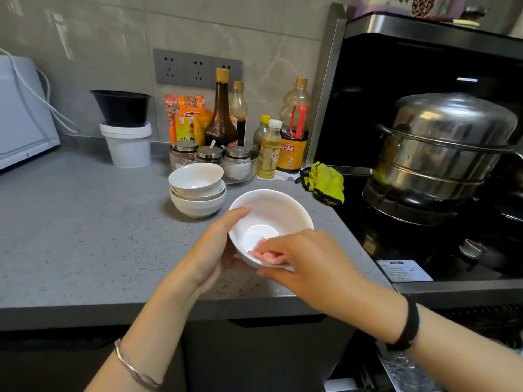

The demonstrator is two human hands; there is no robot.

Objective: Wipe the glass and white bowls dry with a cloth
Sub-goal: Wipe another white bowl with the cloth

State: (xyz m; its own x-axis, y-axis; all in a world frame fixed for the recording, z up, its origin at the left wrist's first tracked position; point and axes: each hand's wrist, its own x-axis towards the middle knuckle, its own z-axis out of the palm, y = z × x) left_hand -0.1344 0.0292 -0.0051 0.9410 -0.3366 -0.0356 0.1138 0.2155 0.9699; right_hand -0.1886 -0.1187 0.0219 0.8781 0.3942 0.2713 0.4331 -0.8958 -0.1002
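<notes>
White bowl (pixel 271 216), gripped by the left hand (pixel 215 247) near the counter (pixel 85 236) front edge, is judged mid-wipe; cloth (pixel 266 256) is pinched inside by the right hand (pixel 307 260). Turning the bowl is called for next.

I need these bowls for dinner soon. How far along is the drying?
In hand: the left hand holds a white bowl while the right hand presses a pink cloth inside it. Possibly done: three stacked bowls on the counter, though I cannot tell whether they are dry. Left: the glass bowl, which holds jars.
</notes>
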